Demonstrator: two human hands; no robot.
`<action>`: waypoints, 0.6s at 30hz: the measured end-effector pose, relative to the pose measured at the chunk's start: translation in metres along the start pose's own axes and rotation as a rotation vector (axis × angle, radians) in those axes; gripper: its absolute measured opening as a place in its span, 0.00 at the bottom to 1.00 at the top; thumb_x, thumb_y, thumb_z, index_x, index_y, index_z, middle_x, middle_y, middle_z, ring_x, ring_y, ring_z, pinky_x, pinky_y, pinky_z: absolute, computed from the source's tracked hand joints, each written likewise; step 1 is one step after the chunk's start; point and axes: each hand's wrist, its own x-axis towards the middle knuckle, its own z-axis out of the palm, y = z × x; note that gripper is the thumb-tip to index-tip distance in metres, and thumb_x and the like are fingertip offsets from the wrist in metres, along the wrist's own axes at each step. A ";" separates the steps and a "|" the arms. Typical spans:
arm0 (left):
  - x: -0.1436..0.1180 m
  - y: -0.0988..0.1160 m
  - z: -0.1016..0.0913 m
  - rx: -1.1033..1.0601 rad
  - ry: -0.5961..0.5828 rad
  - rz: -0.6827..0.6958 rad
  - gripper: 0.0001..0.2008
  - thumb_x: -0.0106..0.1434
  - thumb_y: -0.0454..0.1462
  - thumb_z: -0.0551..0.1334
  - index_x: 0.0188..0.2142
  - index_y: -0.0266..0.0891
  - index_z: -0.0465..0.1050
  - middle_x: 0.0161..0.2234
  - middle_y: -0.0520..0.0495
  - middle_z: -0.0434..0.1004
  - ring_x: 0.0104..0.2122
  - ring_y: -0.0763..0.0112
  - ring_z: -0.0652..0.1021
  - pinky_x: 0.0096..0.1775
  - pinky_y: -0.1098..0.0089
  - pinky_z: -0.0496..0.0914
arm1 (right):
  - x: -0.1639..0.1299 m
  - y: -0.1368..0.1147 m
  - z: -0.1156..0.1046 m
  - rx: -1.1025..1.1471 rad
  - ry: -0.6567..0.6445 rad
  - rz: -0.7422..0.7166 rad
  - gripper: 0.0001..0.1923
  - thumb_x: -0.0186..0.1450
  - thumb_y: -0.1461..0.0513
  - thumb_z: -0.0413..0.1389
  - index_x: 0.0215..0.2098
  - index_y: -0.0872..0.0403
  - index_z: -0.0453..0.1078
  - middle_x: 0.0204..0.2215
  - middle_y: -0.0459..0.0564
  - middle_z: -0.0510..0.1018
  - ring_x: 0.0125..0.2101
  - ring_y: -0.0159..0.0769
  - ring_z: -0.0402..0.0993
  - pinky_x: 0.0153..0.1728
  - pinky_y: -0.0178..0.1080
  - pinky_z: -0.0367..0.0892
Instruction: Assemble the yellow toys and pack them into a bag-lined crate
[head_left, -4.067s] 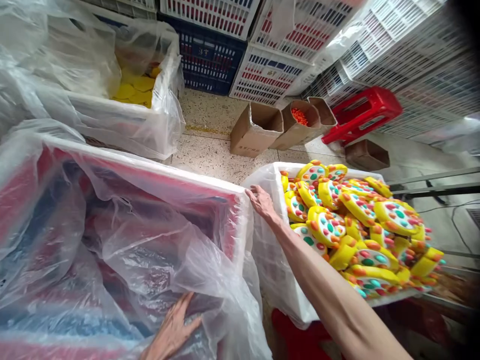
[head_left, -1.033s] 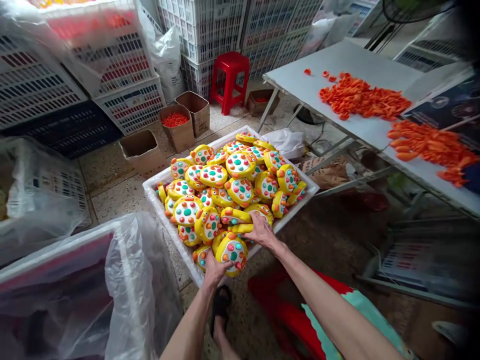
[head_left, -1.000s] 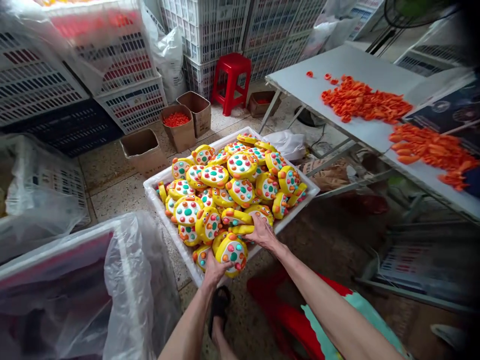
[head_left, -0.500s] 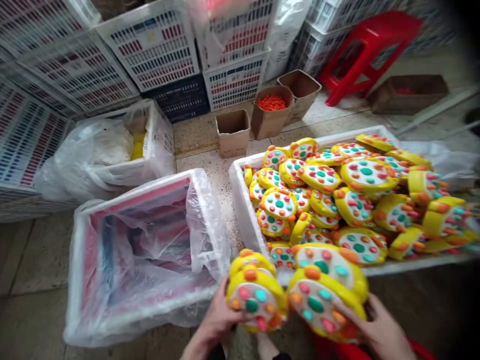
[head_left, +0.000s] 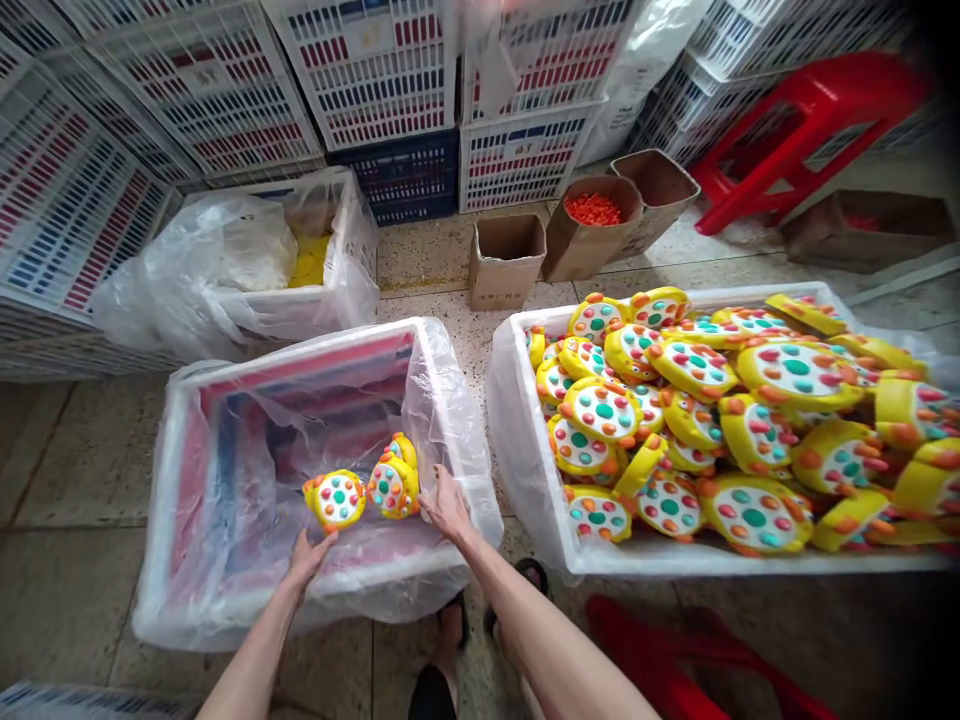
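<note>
My left hand (head_left: 309, 560) reaches over the near edge of a plastic-lined crate (head_left: 154, 540), thumb and fingers apart. Just beyond its fingertips is a yellow animal-shaped toy (head_left: 337, 498) with a white oval face and coloured knobs; whether they still touch is unclear. My right hand (head_left: 448, 505) is inside the crate's right side, fingers spread. To its left sit two more such toys (head_left: 394, 485), one partly behind the other. A second lined crate (head_left: 517, 470) on the right is heaped with the same yellow toys (head_left: 600, 410).
Cardboard boxes (head_left: 506, 265) stand behind the crates, one holding small orange pieces (head_left: 592, 209). A bagged crate (head_left: 352, 235) is at the back left. Stacked slatted crates (head_left: 375, 80) line the back. Red stools (head_left: 825, 120) stand at the back right and beside my feet.
Both hands have moved left from in front of the heaped crate into the lined crate. The toys they gripped are now inside it, and the fingers have opened. The view has shifted too.
</note>
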 end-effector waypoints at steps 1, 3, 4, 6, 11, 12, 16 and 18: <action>-0.003 -0.007 0.005 0.069 -0.023 -0.002 0.16 0.68 0.40 0.66 0.53 0.37 0.73 0.53 0.42 0.77 0.50 0.57 0.79 0.52 0.50 0.74 | -0.009 0.010 -0.008 -0.026 0.006 -0.019 0.31 0.59 0.62 0.59 0.60 0.56 0.64 0.62 0.62 0.71 0.63 0.55 0.65 0.64 0.57 0.58; -0.016 -0.018 0.016 0.169 -0.074 0.017 0.16 0.68 0.39 0.66 0.54 0.37 0.73 0.55 0.41 0.76 0.53 0.56 0.78 0.55 0.48 0.72 | -0.036 0.029 -0.031 -0.061 0.010 -0.058 0.29 0.58 0.63 0.57 0.59 0.54 0.67 0.60 0.58 0.74 0.61 0.52 0.67 0.64 0.54 0.59; -0.025 -0.021 0.021 0.204 -0.101 0.048 0.16 0.67 0.38 0.66 0.53 0.37 0.73 0.55 0.41 0.76 0.53 0.55 0.77 0.55 0.48 0.72 | -0.053 0.038 -0.045 -0.072 0.014 -0.075 0.28 0.58 0.62 0.56 0.58 0.52 0.68 0.57 0.56 0.76 0.59 0.51 0.70 0.63 0.52 0.61; -0.046 -0.021 0.033 0.246 -0.153 0.130 0.15 0.67 0.37 0.66 0.52 0.37 0.74 0.56 0.41 0.76 0.55 0.55 0.76 0.56 0.47 0.71 | -0.088 0.057 -0.075 -0.090 0.056 -0.076 0.25 0.58 0.60 0.56 0.55 0.49 0.71 0.53 0.53 0.79 0.54 0.50 0.74 0.60 0.52 0.65; -0.107 0.013 0.077 0.224 -0.282 0.344 0.14 0.62 0.36 0.68 0.47 0.36 0.75 0.51 0.41 0.79 0.52 0.55 0.78 0.57 0.49 0.70 | -0.159 0.107 -0.162 -0.136 0.270 0.058 0.24 0.57 0.57 0.55 0.51 0.47 0.73 0.47 0.54 0.81 0.47 0.52 0.79 0.52 0.53 0.73; -0.120 0.024 0.092 0.200 -0.312 0.378 0.15 0.60 0.37 0.69 0.46 0.37 0.75 0.48 0.41 0.80 0.50 0.54 0.80 0.56 0.51 0.71 | -0.166 0.117 -0.181 -0.145 0.311 0.083 0.23 0.56 0.56 0.55 0.51 0.47 0.73 0.46 0.54 0.82 0.45 0.51 0.80 0.50 0.53 0.74; -0.175 0.073 0.172 0.085 -0.443 0.470 0.21 0.50 0.44 0.72 0.43 0.43 0.77 0.39 0.43 0.84 0.44 0.49 0.82 0.52 0.53 0.75 | -0.158 0.148 -0.265 -0.167 0.436 0.106 0.27 0.57 0.56 0.55 0.55 0.49 0.70 0.47 0.56 0.82 0.43 0.51 0.81 0.45 0.52 0.76; -0.199 0.101 0.226 0.036 -0.502 0.481 0.26 0.48 0.45 0.74 0.47 0.42 0.76 0.41 0.42 0.84 0.45 0.49 0.82 0.52 0.54 0.75 | -0.136 0.159 -0.308 -0.162 0.475 0.085 0.31 0.59 0.55 0.55 0.60 0.51 0.65 0.50 0.57 0.80 0.45 0.51 0.80 0.47 0.53 0.76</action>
